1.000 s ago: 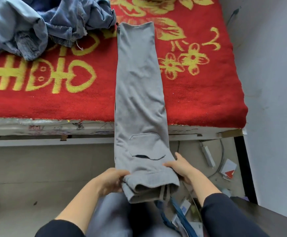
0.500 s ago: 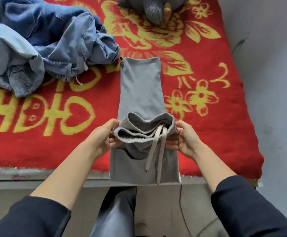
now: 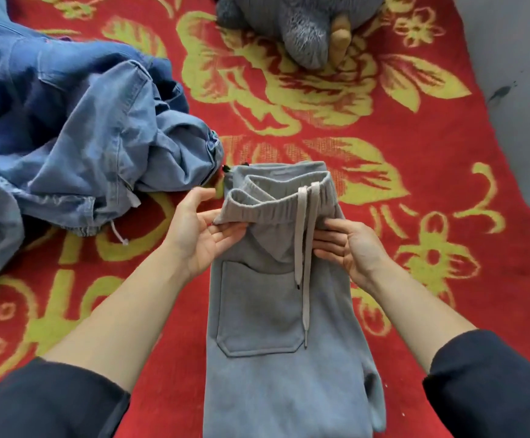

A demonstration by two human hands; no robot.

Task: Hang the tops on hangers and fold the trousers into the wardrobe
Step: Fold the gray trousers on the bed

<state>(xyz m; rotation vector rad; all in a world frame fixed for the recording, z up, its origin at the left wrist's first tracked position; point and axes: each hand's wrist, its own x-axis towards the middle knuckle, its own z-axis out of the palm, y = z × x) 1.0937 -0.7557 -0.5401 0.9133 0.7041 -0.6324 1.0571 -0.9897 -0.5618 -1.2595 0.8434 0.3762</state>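
Grey jogging trousers (image 3: pixel 257 305) lie lengthwise on the red blanket (image 3: pixel 431 191), folded in half with the waistband (image 3: pixel 276 210) brought over onto the legs. A pale drawstring (image 3: pixel 304 263) hangs down across a patch pocket. My left hand (image 3: pixel 200 229) is palm up at the waistband's left end, straight fingers touching under its edge, thumb lifted clear. My right hand (image 3: pixel 349 245) rests its straight fingers against the fabric just below the waistband's right end.
A crumpled heap of blue denim clothes (image 3: pixel 68 137) lies to the left, close to the trousers' far end. A grey plush toy (image 3: pixel 304 26) sits at the top of the bed. A pale wall (image 3: pixel 525 90) borders the bed on the right.
Both hands carried the waistband from the bed's near edge up over the legs, folding the trousers in half. Their grip on the waistband has loosened to straight fingers.
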